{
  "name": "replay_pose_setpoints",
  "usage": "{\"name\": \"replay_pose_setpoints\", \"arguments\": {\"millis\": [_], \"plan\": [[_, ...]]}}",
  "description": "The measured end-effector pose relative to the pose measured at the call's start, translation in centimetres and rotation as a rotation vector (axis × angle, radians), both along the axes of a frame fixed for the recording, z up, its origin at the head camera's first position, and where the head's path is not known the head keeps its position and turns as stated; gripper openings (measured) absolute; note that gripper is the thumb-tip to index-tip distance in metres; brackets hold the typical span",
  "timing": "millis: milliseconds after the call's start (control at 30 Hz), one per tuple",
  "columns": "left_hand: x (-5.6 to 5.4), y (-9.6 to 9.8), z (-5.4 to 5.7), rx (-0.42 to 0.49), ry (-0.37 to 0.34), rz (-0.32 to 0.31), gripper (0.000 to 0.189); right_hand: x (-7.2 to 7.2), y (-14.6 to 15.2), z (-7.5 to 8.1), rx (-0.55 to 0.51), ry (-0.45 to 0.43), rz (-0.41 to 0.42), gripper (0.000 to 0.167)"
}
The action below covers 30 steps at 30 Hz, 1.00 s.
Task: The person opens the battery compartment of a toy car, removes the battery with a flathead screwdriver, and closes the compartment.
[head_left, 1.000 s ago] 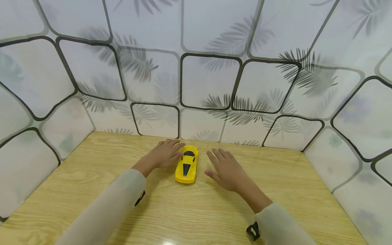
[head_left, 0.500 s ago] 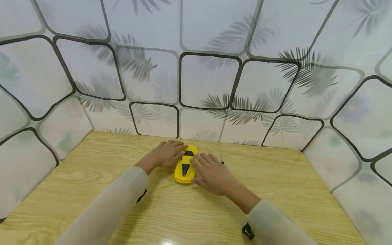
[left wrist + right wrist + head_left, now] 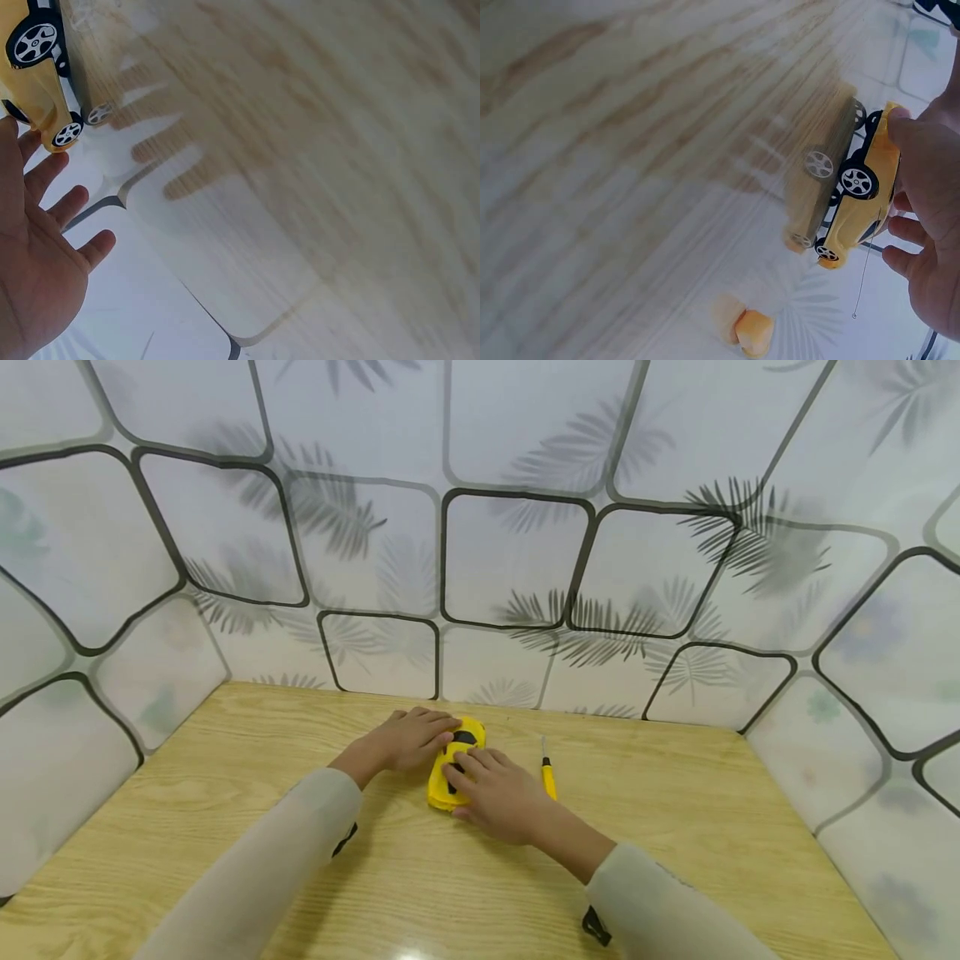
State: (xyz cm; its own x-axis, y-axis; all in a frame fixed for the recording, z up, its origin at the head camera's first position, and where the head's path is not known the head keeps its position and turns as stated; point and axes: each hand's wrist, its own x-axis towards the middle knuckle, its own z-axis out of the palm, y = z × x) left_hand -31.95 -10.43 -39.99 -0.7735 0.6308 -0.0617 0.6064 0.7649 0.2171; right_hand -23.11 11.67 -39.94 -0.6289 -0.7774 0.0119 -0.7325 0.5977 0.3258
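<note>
A yellow toy car (image 3: 442, 797) with dark windows stands on the wood-grain table. My left hand (image 3: 397, 742) reaches to its far left side, fingertips on or beside the roof. In the left wrist view that hand's fingers (image 3: 52, 174) are spread and fairly straight near one end of the car (image 3: 37, 71). From the right, my right hand (image 3: 502, 797) lies over the car's near half, hiding part of it. The right wrist view shows its thumb at one end of the car (image 3: 862, 180) and its other fingers extended past the roof.
A screwdriver (image 3: 549, 777) with a yellow handle lies right of the car, partly behind my right hand. Its handle end (image 3: 754, 332) seems to show in the right wrist view. Patterned walls (image 3: 517, 560) enclose the table (image 3: 450, 885) at the back and sides.
My right hand has come in from the right and now lies on the car, uncovering the screwdriver. My left hand has shifted slightly right onto it. The car stays in place.
</note>
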Motion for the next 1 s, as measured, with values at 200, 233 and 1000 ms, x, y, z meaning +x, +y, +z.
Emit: {"name": "replay_pose_setpoints", "arguments": {"millis": [200, 233, 1000], "plan": [[0.0, -0.1, 0.1, -0.003, 0.003, -0.005, 0.054, -0.2, -0.1, -0.2, -0.025, 0.021, 0.03, 0.059], [0.0, -0.1, 0.1, -0.006, 0.004, -0.005, 0.054, -0.2, -0.1, -0.2, -0.028, 0.018, 0.031, 0.059], [0.7, -1.2, 0.3, -0.051, 0.043, 0.092, 0.058, -0.4, 1.7, -0.2, -0.09, -0.091, 0.038, 0.056]]}}
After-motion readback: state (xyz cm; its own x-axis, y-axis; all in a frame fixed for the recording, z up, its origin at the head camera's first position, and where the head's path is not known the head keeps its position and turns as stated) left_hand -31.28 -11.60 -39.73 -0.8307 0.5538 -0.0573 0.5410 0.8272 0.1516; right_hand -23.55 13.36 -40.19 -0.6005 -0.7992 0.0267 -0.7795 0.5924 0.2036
